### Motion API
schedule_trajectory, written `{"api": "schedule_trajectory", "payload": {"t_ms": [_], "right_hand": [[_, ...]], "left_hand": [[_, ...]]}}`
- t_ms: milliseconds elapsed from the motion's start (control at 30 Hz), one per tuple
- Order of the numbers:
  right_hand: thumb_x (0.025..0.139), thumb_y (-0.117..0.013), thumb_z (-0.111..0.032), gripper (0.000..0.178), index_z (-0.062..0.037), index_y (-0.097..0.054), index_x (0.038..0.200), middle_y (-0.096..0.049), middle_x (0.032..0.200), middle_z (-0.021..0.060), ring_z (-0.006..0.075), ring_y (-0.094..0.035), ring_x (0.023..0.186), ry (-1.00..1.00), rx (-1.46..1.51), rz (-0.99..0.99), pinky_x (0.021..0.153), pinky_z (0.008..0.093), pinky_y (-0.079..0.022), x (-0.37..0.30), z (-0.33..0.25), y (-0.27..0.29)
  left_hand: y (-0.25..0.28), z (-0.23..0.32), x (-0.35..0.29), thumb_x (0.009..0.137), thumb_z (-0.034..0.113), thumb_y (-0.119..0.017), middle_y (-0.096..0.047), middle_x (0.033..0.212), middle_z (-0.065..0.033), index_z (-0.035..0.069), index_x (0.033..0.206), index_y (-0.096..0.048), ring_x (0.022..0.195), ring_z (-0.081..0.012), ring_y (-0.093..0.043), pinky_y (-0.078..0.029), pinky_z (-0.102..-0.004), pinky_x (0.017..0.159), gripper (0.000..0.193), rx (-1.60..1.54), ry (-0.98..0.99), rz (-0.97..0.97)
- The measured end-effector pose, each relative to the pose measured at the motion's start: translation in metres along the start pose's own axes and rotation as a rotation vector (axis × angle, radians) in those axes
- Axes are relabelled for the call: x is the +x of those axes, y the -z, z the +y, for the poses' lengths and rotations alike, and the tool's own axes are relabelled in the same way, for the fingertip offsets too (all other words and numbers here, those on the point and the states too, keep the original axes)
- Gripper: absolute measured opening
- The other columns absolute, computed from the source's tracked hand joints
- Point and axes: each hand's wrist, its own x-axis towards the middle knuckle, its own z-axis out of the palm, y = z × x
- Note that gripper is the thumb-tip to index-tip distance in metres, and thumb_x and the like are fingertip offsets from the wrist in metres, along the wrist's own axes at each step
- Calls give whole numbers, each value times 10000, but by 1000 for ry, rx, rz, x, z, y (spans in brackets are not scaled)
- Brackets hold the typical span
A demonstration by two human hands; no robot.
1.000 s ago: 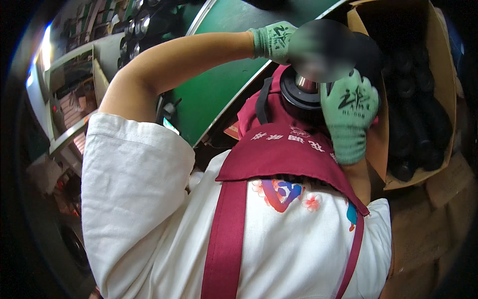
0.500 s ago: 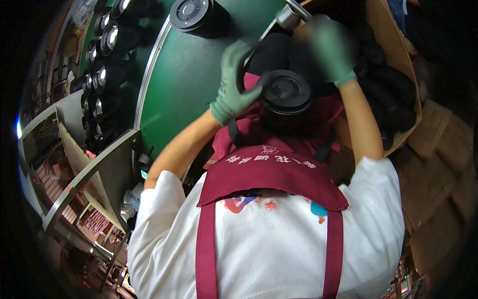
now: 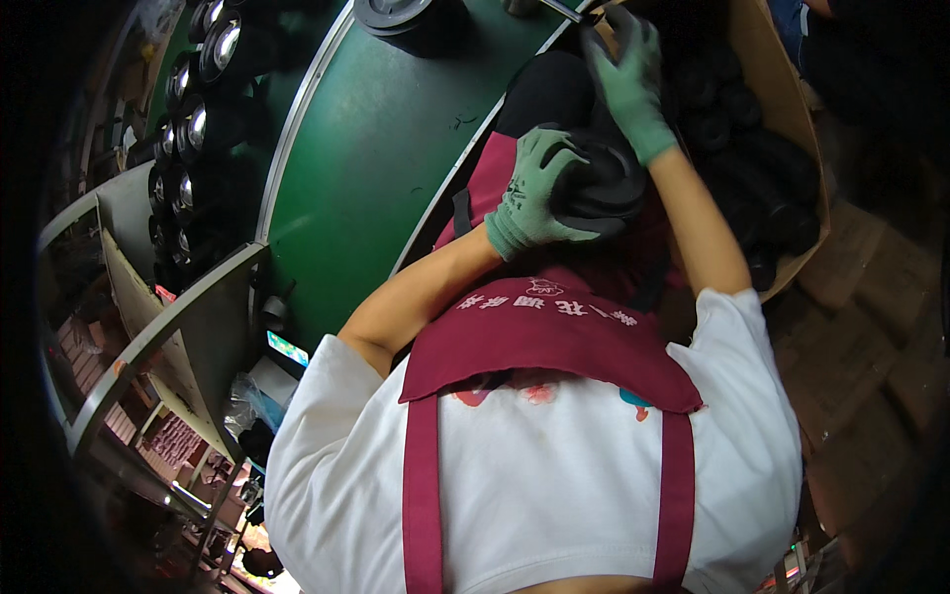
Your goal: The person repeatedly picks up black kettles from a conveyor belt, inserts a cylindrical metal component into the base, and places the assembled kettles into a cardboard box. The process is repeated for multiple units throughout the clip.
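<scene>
My left hand, in a green knit glove, is closed on the rim of a black round lidded part over my lap. The hand partly covers the part, and its underside is hidden. My right hand, gloved alike, is raised at the near side of a cardboard box. Its fingers look apart, with no held thing showing. Close to its fingertips is the end of a metal rod, cut off by the picture's top.
The green worktable has a metal edge. On it stands a black lidded cylinder; beyond, several black parts with shiny centres stand in rows. Black tubular parts fill the box. A metal frame rail runs at left.
My left hand has moved right and closed on the black round part, which now sits tilted. My right hand has shifted up and slightly left, and its blur is gone. The view has shifted slightly.
</scene>
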Motion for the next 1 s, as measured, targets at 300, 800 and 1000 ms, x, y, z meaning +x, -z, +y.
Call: {"api": "schedule_trajectory", "payload": {"t_ms": [300, 800, 1000], "right_hand": [[1021, -431, -162, 436, 21, -438, 1416, -449, 1462, 143, 258, -459, 1326, -368, 590, -671, 1116, 359, -366, -12, -90, 164], [924, -641, -114, 414, -64, -553, 1326, -639, 1208, 112, 274, -675, 1016, -633, 1051, -556, 774, 417, -605, 223, -148, -104], [860, -749, -230, 321, -114, -590, 1114, -595, 882, 15, 207, -622, 815, -896, 958, -533, 659, 430, -570, 240, -146, -267]], "left_hand": [[94, 46, 46, 636, 433, -874, -526, 1082, -113, 59, 1044, -588, 1017, -284, -552, -464, -403, 956, 623, -262, -48, 633], [306, -173, 128, 744, 424, -761, -447, 1357, -175, 55, 1416, -408, 1306, -350, -414, -280, -570, 1083, 844, 984, 462, 669], [350, -269, 149, 751, 106, -684, -530, 1314, -79, 119, 1293, -537, 1176, -315, -530, -249, -610, 1119, 562, 1335, 412, 240]]}}
